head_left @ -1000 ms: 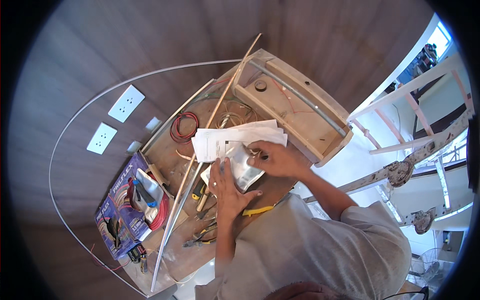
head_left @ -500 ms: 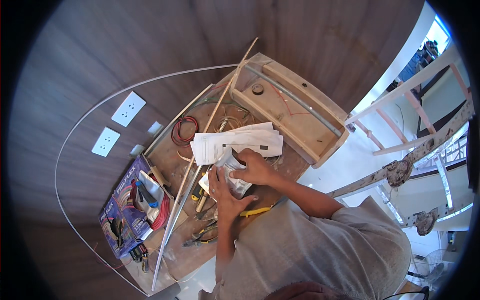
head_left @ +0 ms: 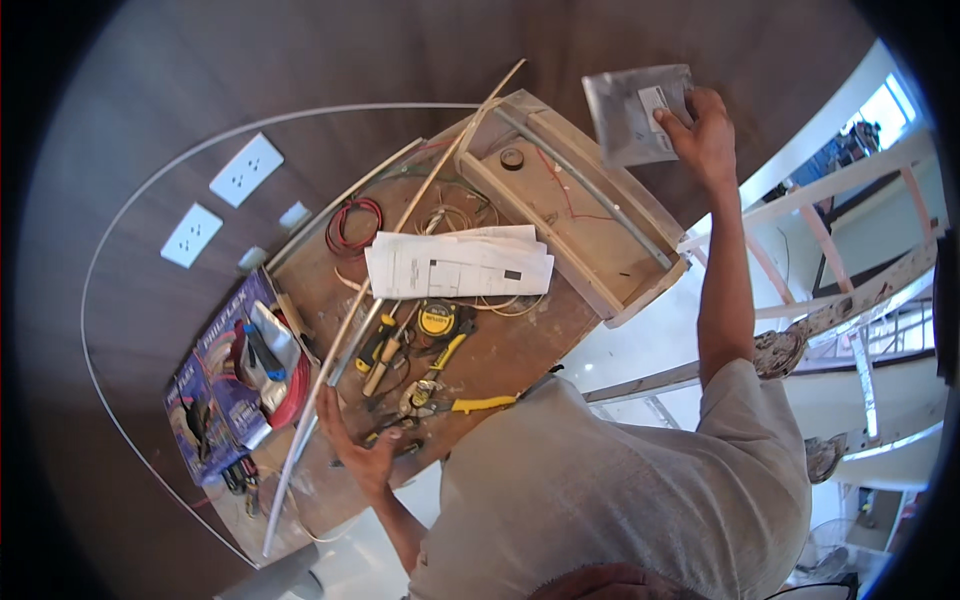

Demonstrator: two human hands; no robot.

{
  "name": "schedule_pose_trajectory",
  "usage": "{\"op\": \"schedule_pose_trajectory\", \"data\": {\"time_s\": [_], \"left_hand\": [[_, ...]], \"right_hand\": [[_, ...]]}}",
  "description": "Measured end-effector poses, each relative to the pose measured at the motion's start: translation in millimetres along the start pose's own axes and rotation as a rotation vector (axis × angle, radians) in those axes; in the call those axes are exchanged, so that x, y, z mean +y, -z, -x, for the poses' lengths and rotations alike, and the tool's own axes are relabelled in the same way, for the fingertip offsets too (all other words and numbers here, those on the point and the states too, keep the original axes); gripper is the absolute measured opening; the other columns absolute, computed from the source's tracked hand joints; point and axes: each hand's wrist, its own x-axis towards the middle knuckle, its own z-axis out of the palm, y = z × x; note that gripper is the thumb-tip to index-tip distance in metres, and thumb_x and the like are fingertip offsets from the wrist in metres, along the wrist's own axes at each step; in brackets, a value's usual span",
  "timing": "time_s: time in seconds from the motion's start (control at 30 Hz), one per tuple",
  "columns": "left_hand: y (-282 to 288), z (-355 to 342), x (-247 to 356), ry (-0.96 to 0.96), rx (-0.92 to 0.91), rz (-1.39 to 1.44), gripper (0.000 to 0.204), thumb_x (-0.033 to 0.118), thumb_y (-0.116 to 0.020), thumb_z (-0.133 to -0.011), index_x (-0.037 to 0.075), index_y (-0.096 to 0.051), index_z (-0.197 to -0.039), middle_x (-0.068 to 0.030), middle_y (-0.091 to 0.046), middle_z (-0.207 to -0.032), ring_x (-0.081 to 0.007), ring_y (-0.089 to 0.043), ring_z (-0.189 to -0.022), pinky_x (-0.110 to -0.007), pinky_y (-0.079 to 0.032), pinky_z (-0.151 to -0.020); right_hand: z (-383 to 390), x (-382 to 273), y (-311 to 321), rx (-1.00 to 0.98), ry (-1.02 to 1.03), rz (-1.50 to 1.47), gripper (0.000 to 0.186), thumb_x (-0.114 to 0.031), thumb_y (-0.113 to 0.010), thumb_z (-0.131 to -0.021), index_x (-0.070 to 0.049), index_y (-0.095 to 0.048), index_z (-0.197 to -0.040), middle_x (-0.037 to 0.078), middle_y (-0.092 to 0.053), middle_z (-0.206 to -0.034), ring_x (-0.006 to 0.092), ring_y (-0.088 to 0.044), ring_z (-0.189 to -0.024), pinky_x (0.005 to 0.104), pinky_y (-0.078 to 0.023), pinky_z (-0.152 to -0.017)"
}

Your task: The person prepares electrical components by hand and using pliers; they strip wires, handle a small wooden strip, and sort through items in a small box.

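Observation:
A flat, greyish see-through plastic bag (head_left: 620, 118) with a white label is raised in front of the brown wall. My right hand (head_left: 708, 140) pinches its right edge between thumb and fingers. Low over the workbench, my left hand (head_left: 362, 452) is open, fingers apart, with nothing in it. Its fingertips are beside a long pale strip (head_left: 300, 425); whether they touch it I cannot tell. Close to that hand lie yellow-handled pliers (head_left: 484, 404), a yellow and black tape measure (head_left: 437, 319) and a yellow-handled screwdriver (head_left: 376, 342).
White printed papers (head_left: 460, 262) lie mid-bench, near a red and black wire coil (head_left: 354, 226). A wooden tray (head_left: 575, 215) holds a tape roll (head_left: 512, 159). Purple cartons (head_left: 225, 380) stand left, below two white wall sockets (head_left: 246, 170). Ladder-like frames (head_left: 770, 250) stand at right.
My right hand has carried the plastic bag up and right, away from the papers. My left hand has let go and moved down-left. The tape measure and tools are now uncovered.

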Motion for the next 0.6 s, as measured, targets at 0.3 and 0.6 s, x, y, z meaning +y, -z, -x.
{"op": "schedule_pose_trajectory", "data": {"time_s": [0.3,0.6], "left_hand": [[20,23,-15,0.004,-0.048,-0.084,0.079,0.051,-0.084,-0.074,0.008,-0.064,-0.138,-0.0157,-0.051,-0.153,-0.0399,-0.041,-0.145,-0.054,-0.033,-0.119],[55,114,12,0.320,0.092,-0.119,0.071,0.039,-0.089,-0.072,0.007,-0.068,-0.132,-0.0167,-0.055,-0.146,-0.0412,-0.042,-0.143,-0.055,-0.032,-0.118]], "right_hand": [[13,107,-129,-0.911,0.043,-0.447,0.037,-0.023,-0.069,-0.095,0.001,-0.071,-0.124,0.010,-0.071,-0.105,0.0194,-0.063,-0.105,0.0363,-0.048,-0.096],[-31,111,-183,-1.134,0.417,-0.151,0.031,-0.026,-0.066,-0.101,0.005,-0.067,-0.107,0.006,-0.065,-0.090,0.0192,-0.052,-0.077,0.0370,-0.047,-0.069]]}}
